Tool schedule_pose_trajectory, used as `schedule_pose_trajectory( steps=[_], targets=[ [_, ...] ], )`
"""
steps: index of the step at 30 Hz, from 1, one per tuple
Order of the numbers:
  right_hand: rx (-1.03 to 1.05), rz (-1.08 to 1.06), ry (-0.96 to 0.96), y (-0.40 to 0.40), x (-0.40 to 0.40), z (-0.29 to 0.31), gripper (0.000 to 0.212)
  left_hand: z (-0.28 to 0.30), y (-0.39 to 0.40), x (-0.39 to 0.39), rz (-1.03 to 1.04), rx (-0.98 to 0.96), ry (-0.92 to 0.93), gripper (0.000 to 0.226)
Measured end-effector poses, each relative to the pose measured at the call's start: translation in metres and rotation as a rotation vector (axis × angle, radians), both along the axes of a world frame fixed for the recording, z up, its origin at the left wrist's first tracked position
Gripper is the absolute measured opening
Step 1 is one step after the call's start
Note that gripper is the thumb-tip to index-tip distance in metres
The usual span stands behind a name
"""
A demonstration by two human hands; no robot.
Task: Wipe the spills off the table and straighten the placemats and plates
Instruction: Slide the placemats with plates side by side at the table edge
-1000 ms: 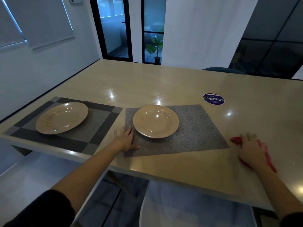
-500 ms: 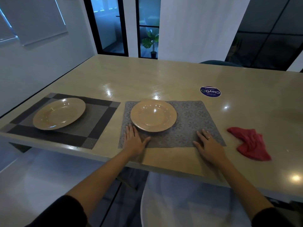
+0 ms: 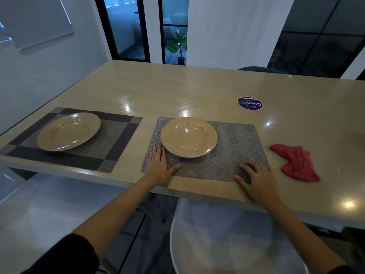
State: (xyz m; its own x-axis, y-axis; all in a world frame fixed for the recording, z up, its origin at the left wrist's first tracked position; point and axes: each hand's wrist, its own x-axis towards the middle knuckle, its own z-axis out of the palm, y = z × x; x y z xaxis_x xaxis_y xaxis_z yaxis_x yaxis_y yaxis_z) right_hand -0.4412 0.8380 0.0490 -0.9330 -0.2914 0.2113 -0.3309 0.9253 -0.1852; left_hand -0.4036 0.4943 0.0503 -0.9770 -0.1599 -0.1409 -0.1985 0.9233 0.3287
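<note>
A grey floral placemat lies near the table's front edge with a beige plate on its left half. My left hand presses flat on the mat's near-left corner, fingers apart. My right hand rests flat on its near-right corner, also spread. To the left, a dark checked placemat carries a second beige plate. A crumpled red cloth lies loose on the table, right of the floral mat, touched by neither hand.
The beige table bears a round blue sticker behind the floral mat. A white chair stands under the front edge between my arms. A dark chair back shows at the far side.
My right hand let go of the red cloth and moved left onto the floral mat's near-right corner. My left hand shifted onto the near-left corner. The mat now sits squarer to the table edge.
</note>
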Motion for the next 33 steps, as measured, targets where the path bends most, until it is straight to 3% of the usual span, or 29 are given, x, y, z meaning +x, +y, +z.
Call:
schedule_pose_trajectory(
  steps=[5, 17, 25, 33],
  targets=[
    [-0.089, 0.031, -0.018, 0.001, 0.011, -0.011, 0.064, 0.0, -0.002, 0.008, -0.022, 0.033, 0.023, 0.1],
    [0.009, 0.03, -0.049, -0.004, 0.015, -0.006, 0.076, 0.003, -0.011, 0.021, -0.029, 0.054, 0.019, 0.101],
    [-0.055, 0.054, -0.078, -0.027, 0.027, -0.016, 0.074, -0.001, -0.04, 0.031, -0.02, 0.072, 0.031, 0.131],
    [-0.079, 0.06, -0.077, -0.035, 0.027, -0.018, 0.073, 0.002, -0.049, 0.032, -0.018, 0.087, 0.006, 0.138]
  ],
)
